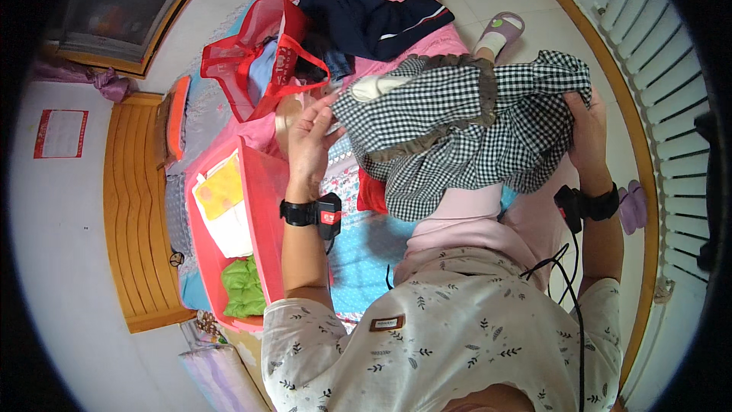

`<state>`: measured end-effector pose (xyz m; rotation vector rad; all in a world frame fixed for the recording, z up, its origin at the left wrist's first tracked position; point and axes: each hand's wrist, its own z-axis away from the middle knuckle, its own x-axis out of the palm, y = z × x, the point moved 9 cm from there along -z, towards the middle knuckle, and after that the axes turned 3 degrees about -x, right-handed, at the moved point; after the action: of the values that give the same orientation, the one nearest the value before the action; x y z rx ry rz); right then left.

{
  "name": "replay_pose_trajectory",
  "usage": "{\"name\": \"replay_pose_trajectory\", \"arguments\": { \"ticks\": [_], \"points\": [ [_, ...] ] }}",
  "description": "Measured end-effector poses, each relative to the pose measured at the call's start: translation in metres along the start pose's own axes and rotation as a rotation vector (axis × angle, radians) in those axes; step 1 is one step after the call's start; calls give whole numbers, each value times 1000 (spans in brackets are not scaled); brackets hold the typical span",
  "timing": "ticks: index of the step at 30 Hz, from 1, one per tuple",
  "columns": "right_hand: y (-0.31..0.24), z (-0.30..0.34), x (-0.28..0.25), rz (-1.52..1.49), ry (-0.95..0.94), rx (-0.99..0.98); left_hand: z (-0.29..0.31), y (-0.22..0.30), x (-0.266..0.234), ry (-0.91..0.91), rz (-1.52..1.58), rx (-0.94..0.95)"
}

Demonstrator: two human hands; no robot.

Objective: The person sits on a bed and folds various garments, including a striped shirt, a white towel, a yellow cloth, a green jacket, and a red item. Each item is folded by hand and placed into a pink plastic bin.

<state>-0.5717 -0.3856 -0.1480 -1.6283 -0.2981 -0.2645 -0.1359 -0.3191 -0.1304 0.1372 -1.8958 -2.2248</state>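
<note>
A black-and-white checked garment [435, 111] with dark ruffled trim is stretched between my hands, above my lap. My left hand [311, 131] pinches its left end, where a pale lining or opening shows. On the other side, my right hand [587, 133] grips the right end, with the thumb over the cloth and some fingers behind it. The lower part of the garment hangs in loose folds over my pink trousers [465, 221]. Whether it is a dress or a top I cannot tell.
A pink bin [276, 221] at my left holds a white-and-yellow cloth and a green cloth [242, 288]. Beyond it stands a red mesh bag [242, 80] with clothes inside. A navy garment [374, 21] lies on the bed. Purple slippers [633, 207] rest near the white radiator [659, 107].
</note>
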Motion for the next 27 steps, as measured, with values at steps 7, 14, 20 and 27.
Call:
{"name": "replay_pose_trajectory", "arguments": {
  "ticks": [7,14,20,27],
  "points": [
    [-9,26,6,433,-337,-5,2,-33,38,-90,-92,51],
    [7,87,40,881,-988,39,16,-49,61,-146,-438,218],
    [29,62,65,787,-616,-113,30,-38,80,-87,-711,334],
    [46,75,131,696,-753,-221,59,-28,93,-90,-665,192]
  ]
}}
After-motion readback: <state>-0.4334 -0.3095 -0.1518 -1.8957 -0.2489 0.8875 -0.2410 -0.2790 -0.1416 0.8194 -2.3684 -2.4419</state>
